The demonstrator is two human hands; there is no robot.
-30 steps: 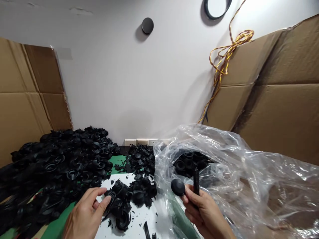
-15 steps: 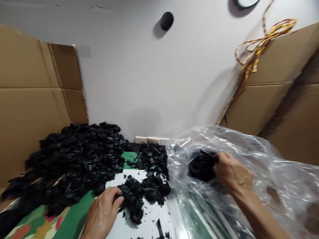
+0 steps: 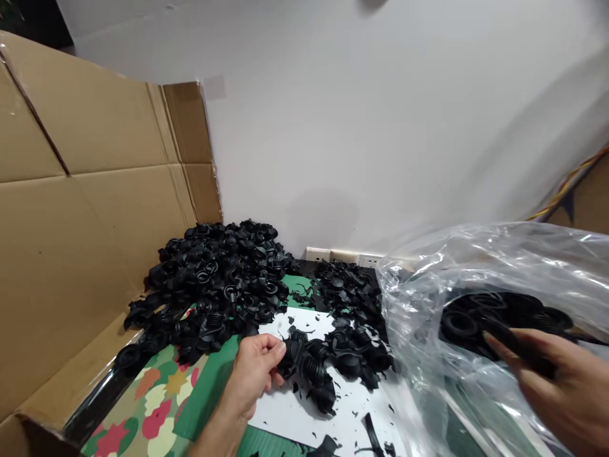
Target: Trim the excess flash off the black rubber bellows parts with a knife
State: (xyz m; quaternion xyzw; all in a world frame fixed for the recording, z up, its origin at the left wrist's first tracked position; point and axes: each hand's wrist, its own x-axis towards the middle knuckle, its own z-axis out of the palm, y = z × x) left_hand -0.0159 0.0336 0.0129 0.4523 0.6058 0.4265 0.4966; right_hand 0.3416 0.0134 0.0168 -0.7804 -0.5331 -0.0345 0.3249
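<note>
My left hand (image 3: 259, 365) is closed in a pinch at the left edge of a small cluster of black ribbed rubber parts (image 3: 311, 365) on a white sheet (image 3: 280, 412). Its fingertips are on the end of one part. At the right, my right hand (image 3: 554, 381) grips a black rubber part (image 3: 516, 346), fingers wrapped round it, at the mouth of a clear plastic bag (image 3: 419, 381). Inside the bag lie several black ring-shaped rubber parts (image 3: 459, 322). Part of the right hand is cut off by the frame edge.
A large heap of black rubber parts (image 3: 228, 273) stands at the back left beside a cardboard wall (image 3: 118, 228). Black scraps (image 3: 349, 285) are piled near wall sockets (image 3: 345, 256). Trimmings litter the white sheet. A patterned board (image 3: 157, 403) lies at front left.
The view has swung left. My right hand now holds a black rubber part at the bag's mouth, turned differently from before. My left hand stays pinched at the cluster's left edge.
</note>
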